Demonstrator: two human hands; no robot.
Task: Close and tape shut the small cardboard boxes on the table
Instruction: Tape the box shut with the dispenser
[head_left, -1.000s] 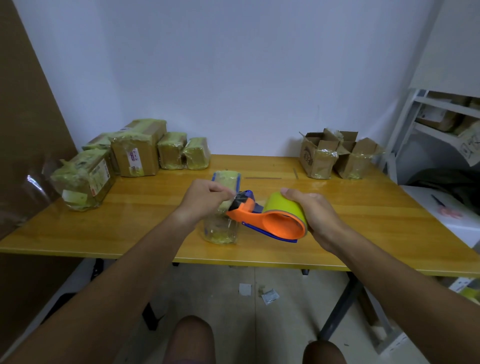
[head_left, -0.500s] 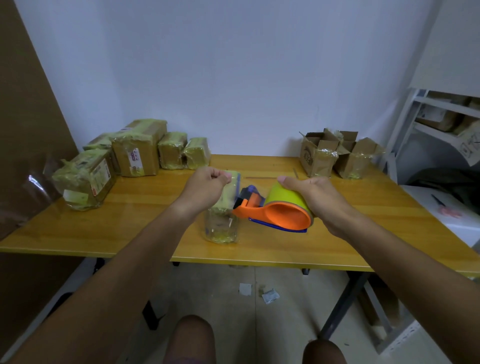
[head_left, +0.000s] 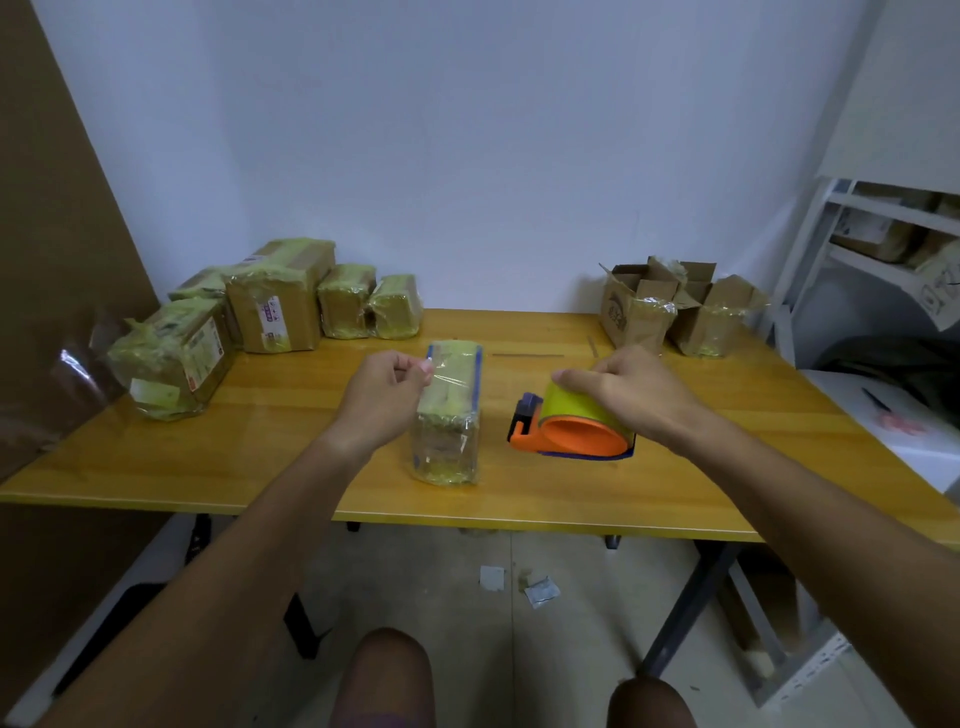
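Here, one wrapped box (head_left: 449, 410) pinched by left hand (head_left: 387, 397), right hand (head_left: 636, 392) gripping one tape dispenser (head_left: 569, 434), two open boxes (head_left: 680, 309) behind.

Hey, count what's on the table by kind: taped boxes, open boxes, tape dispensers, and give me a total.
Taped boxes: 7, six in the left pile and the middle box
Open boxes: 2
Tape dispensers: 1
Total: 10
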